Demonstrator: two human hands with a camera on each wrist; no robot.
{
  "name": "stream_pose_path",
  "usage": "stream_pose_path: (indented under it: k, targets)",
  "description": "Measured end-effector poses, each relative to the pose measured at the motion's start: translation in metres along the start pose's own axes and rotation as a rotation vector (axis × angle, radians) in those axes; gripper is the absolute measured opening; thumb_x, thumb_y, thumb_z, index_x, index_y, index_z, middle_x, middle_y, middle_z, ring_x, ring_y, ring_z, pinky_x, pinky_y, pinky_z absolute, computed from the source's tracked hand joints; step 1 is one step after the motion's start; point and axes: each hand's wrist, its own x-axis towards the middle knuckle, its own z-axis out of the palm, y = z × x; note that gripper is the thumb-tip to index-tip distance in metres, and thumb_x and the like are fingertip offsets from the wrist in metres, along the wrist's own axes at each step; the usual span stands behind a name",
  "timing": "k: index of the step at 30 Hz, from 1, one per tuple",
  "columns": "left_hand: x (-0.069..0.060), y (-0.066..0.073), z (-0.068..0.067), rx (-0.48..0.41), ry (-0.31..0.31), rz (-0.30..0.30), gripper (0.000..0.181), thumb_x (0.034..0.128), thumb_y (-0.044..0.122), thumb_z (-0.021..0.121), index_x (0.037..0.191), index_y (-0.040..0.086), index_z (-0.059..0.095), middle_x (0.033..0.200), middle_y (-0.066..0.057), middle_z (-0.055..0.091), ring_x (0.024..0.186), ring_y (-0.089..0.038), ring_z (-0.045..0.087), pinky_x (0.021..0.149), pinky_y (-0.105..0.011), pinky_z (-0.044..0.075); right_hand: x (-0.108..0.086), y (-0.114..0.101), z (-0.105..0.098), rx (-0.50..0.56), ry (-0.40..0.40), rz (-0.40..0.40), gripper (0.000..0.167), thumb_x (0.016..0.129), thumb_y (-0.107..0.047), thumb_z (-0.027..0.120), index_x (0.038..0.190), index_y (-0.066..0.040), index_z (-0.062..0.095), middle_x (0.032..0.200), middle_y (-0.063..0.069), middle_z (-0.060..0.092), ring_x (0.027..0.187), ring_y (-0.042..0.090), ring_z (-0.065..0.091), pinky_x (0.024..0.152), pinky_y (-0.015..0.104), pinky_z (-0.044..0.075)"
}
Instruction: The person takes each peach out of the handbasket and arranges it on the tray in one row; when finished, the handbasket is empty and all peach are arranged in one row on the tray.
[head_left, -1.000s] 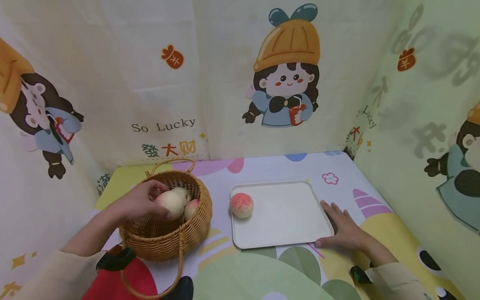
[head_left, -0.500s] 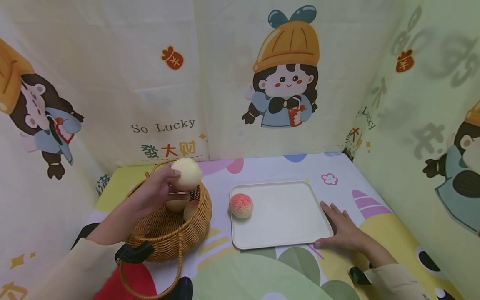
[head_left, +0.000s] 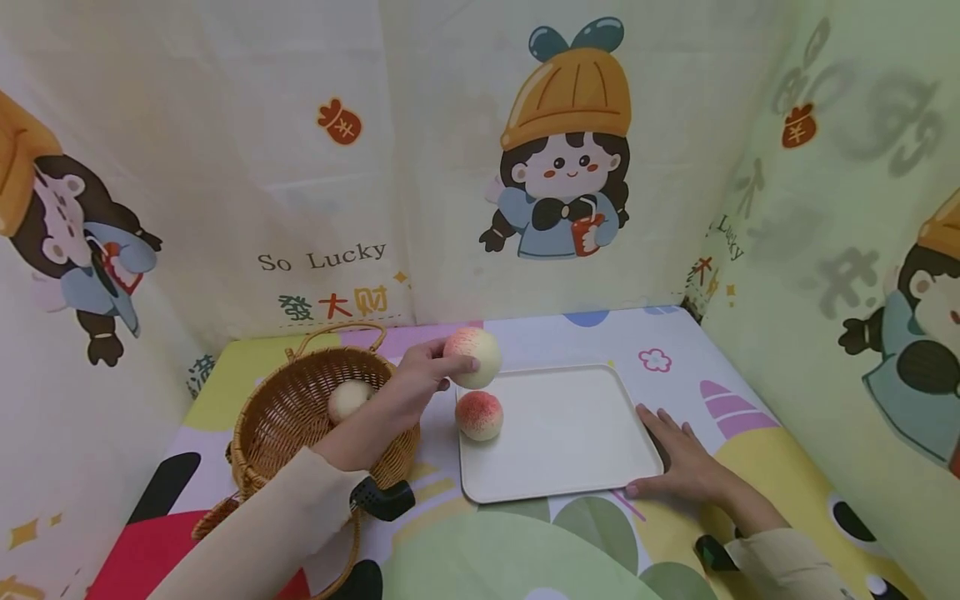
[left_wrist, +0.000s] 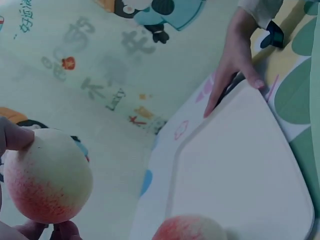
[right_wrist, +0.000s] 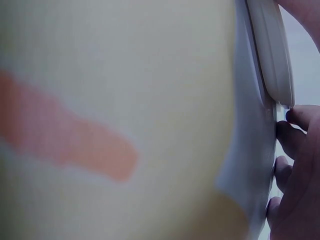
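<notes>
My left hand (head_left: 416, 379) pinches a pale peach with a pink blush (head_left: 480, 354) between thumb and fingers, above the back left corner of a white tray (head_left: 573, 433). Just below it, a second peach (head_left: 480, 415), redder on top, sits at the tray's left edge. In the left wrist view the held peach (left_wrist: 50, 175) shows its blush on the lower side. My right hand (head_left: 686, 462) rests at the tray's right edge with fingers spread. Behind my left forearm, a wicker basket (head_left: 262, 446) contains a pale peach (head_left: 348, 402); the arm hides part of its inside.
The basket's looped handle (head_left: 345, 327) stands up at its back, and another handle hangs toward the front. A printed cloth (head_left: 555, 542) covers the table. Cartoon-printed fabric walls (head_left: 442, 167) enclose it at the back and both sides.
My left hand has lifted a peach out of the basket and carried it right to the tray's back left corner. My right hand has stayed at the tray's edge.
</notes>
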Motion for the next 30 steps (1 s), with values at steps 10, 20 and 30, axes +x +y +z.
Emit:
stream_pose_path:
  k: [10,20,30]
  targets:
    - [0.024,-0.022,0.054,0.108,0.124,0.093,0.066,0.0781,0.013,0.085,0.137,0.010,0.058,0.122,-0.009,0.058,0.105,-0.024,0.058,0.085,-0.035,0.052,-0.001,0.000,-0.001,-0.005,0.009,0.010,0.125,0.067,-0.052,0.089,0.159,0.000,0.023,0.161,0.028,0.024,0.147,0.053,0.009,0.115,0.067,0.000]
    - [0.033,-0.067,0.069,0.496,0.129,0.294,0.065,0.0689,0.022,0.090,0.129,0.019,0.067,0.120,0.003,0.064,0.108,-0.018,0.058,0.082,-0.036,0.053,0.000,0.000,-0.001,-0.006,0.005,0.011,0.125,0.067,-0.053,0.089,0.159,-0.001,0.023,0.161,0.028,0.024,0.148,0.053,0.009,0.115,0.067,0.001]
    - [0.043,-0.083,0.073,0.760,0.168,0.278,0.064,0.0661,0.037,0.094,0.123,0.020,0.072,0.114,0.004,0.070,0.107,-0.019,0.056,0.094,-0.042,0.038,-0.001,-0.001,0.001,0.006,0.012,-0.002,0.125,0.067,-0.054,0.089,0.158,0.002,0.024,0.161,0.026,0.026,0.147,0.054,0.010,0.114,0.069,0.001]
